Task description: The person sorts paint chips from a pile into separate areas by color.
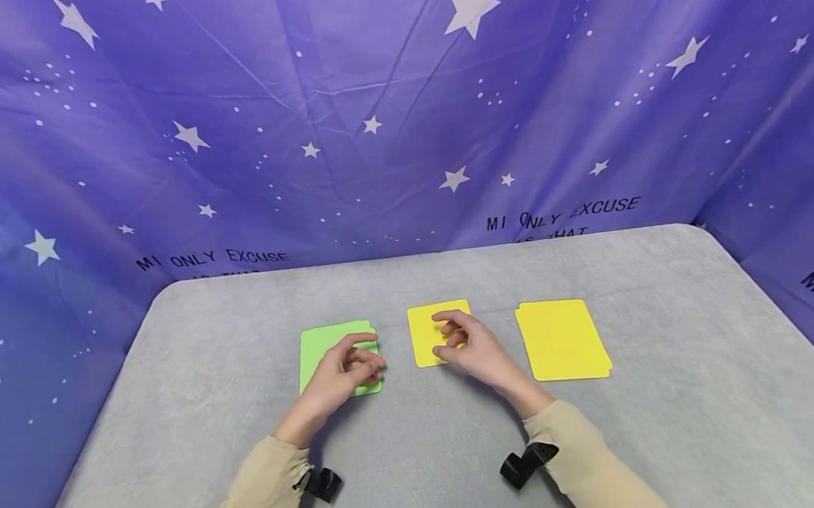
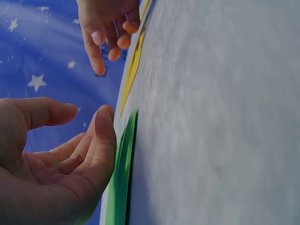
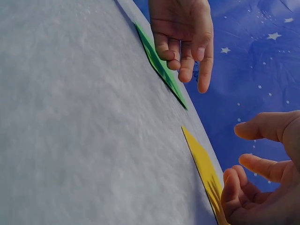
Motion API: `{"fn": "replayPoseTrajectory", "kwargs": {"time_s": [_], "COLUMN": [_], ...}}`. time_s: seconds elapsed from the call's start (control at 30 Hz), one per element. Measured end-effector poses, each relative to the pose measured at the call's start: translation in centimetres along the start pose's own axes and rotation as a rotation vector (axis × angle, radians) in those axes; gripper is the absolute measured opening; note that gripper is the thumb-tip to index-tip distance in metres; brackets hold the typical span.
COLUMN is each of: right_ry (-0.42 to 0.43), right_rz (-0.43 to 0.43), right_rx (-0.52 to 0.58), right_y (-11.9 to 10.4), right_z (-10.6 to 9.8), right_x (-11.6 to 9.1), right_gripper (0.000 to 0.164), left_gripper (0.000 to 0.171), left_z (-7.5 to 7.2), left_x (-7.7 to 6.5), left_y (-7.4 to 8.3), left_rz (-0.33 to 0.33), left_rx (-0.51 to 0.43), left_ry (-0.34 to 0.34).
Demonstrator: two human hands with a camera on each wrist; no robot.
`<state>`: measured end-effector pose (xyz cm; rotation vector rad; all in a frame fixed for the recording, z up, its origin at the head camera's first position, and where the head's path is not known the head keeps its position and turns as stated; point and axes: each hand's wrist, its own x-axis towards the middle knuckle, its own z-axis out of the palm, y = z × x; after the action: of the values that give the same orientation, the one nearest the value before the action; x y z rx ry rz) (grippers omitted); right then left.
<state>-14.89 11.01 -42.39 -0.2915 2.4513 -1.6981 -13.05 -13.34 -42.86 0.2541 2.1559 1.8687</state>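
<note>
Above the right part of a small stack of green cards [image 1: 319,347] hovers my left hand [image 1: 339,376], fingers loosely bent and holding nothing. My right hand [image 1: 477,351] is over the right side of a yellow card [image 1: 424,334] in the middle, also with loosely bent fingers and nothing between them. In the left wrist view a gap shows between the thumb and fingers of the left hand [image 2: 61,164]. The right wrist view shows the right hand [image 3: 265,183] raised off the yellow card [image 3: 202,161]. Part of each pile is hidden under the hands.
A second pile of yellow cards [image 1: 564,340], its edges slightly offset, lies to the right of my right hand. All lie on a grey cloth-covered table [image 1: 423,460]. A purple-blue curtain [image 1: 363,66] with white stars stands behind and at both sides.
</note>
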Motion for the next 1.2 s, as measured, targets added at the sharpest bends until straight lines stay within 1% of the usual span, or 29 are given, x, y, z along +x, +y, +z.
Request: {"fn": "replayPoseTrajectory", "kwargs": {"time_s": [0.07,0.17,0.33,0.5,0.57,0.63,0.8,0.93,1.07,1.2], "right_ry": [0.004,0.017,0.044,0.029,0.016,0.009,-0.010,-0.013,0.006,0.027], "right_rz": [0.010,0.029,0.077,0.128,0.140,0.139,0.100,0.128,0.172,0.171], "right_rx": [0.004,0.019,0.024,-0.008,-0.015,-0.019,0.003,0.055,0.114,0.133], "right_y": [0.1,0.2,0.3,0.6,0.7,0.9,0.9,1.2,1.3,1.3], "right_z": [-0.6,-1.5,-2.9,-3.8,-4.1,-4.3,-4.3,-4.4,-4.7,-4.8], "right_x": [-0.1,-0.3,-0.7,-1.1,-1.2,-1.4,-1.7,-1.7,-1.8,-2.0], "right_gripper": [0.047,0.049,0.052,0.056,0.058,0.059,0.062,0.061,0.059,0.058], "left_gripper": [0.042,0.044,0.045,0.044,0.043,0.043,0.042,0.042,0.042,0.046], "left_z": [0.5,1.4,2.8,3.6,3.9,4.0,4.4,4.5,4.4,4.4], "left_x": [0.3,0.8,1.6,1.9,2.0,2.2,2.5,2.5,2.4,2.4], "left_y": [0.2,0.4,0.7,0.8,0.8,0.7,0.8,0.8,0.8,0.9], "left_rz": [-0.006,-0.020,-0.050,-0.057,-0.064,-0.077,-0.109,-0.109,-0.111,-0.109], "left_rx": [-0.003,-0.003,0.003,0.036,0.044,0.032,-0.011,-0.057,-0.111,-0.125], "left_ry": [-0.010,-0.006,0.026,0.063,0.073,0.075,0.088,0.093,0.102,0.102]}}
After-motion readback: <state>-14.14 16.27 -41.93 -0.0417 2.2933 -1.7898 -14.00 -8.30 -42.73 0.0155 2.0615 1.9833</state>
